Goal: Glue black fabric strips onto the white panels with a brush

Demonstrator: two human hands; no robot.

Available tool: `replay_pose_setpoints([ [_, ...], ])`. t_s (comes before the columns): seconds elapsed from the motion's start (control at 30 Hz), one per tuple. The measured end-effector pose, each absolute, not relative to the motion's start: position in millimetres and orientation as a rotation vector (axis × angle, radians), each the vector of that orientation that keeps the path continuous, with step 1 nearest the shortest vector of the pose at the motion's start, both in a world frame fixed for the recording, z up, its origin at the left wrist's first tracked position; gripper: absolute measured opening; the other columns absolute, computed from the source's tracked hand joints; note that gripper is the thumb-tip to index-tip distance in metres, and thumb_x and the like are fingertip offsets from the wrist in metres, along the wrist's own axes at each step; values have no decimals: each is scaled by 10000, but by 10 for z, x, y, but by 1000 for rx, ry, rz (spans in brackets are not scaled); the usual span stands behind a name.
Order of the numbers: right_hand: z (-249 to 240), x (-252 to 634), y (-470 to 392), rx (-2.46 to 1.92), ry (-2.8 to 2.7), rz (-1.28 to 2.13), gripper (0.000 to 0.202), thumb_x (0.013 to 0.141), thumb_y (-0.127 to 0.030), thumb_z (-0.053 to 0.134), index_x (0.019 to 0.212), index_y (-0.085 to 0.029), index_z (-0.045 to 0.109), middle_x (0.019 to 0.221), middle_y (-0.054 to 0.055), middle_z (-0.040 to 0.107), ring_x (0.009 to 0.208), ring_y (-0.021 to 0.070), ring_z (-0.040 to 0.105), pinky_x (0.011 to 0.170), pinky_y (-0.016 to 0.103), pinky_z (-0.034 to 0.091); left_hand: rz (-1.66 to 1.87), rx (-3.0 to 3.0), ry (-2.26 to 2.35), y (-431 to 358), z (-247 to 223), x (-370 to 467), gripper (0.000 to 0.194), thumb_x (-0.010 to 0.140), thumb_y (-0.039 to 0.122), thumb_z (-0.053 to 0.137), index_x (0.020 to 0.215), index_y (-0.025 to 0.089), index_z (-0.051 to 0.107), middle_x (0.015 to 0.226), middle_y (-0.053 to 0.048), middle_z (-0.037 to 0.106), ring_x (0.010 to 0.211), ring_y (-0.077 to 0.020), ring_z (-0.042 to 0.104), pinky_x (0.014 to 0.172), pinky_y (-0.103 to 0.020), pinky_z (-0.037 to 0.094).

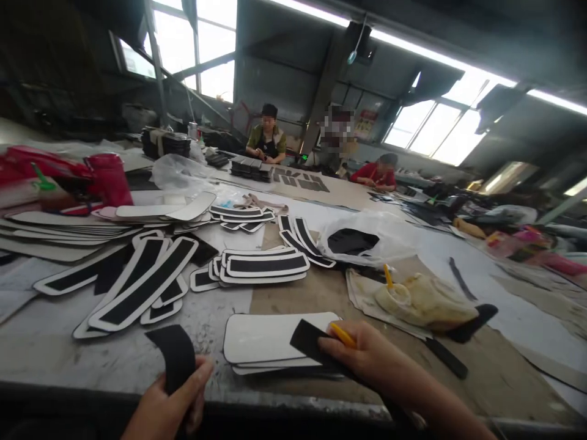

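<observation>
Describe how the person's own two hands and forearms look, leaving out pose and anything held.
Both hands are bare: no gloves, rings or watch show. The left hand shows only to the wrist at the frame's bottom edge. The right hand leads to a bare forearm, with no sleeve in view.

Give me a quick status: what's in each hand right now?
Left hand grips a black strip. Right hand holds a yellow brush handle on a black piece atop the white panel stack. Glue cup sits beyond.

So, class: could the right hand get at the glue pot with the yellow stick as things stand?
Probably yes: the glue pot sits just beyond the right hand, nothing between, though that hand already holds a yellow stick.
</observation>
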State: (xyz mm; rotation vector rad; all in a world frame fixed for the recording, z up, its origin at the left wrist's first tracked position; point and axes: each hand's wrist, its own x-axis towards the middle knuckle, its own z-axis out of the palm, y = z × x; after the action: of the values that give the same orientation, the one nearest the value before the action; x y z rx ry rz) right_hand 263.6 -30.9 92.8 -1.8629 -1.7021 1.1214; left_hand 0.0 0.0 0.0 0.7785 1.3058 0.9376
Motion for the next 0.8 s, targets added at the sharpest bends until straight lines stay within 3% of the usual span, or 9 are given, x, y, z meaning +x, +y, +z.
replay_pose_setpoints([
  [0.23, 830, 2235, 342, -1962, -2082, 1196, 225, 715, -352, 542, 591, -171, 493, 526, -48, 450, 484, 80, 394, 430, 196, 244, 867, 799, 1294, 362, -48, 139, 492, 542, 523, 694, 815, 152, 521, 466, 61, 477, 409, -90, 417, 387, -180, 290],
  [0.4, 748, 2065, 601, -1910, -2218, 1279, 237, 707, -380, 543, 597, -170, 539, 516, -41, 454, 473, 84, 403, 420, 198, 255, 761, 921, 1261, 453, -100, 136, 481, 621, 527, 624, 890, 144, 514, 417, 74, 442, 389, -105, 386, 384, -209, 282],
  [0.6, 687, 1974, 740, -1937, -2308, 1281, 221, 700, -379, 550, 644, -173, 606, 518, -34, 447, 461, 88, 386, 417, 204, 261, 686, 1035, 1277, 490, -34, 168, 403, 667, 552, 547, 707, 151, 531, 409, 56, 443, 379, -100, 379, 394, -214, 266],
  [0.8, 694, 1908, 783, -1951, -2390, 1221, 230, 714, -374, 548, 656, -164, 622, 511, -23, 462, 468, 100, 410, 419, 206, 271, 627, 1070, 1386, 529, -8, 216, 370, 627, 519, 599, 661, 158, 525, 377, 66, 420, 370, -103, 367, 392, -212, 260],
])
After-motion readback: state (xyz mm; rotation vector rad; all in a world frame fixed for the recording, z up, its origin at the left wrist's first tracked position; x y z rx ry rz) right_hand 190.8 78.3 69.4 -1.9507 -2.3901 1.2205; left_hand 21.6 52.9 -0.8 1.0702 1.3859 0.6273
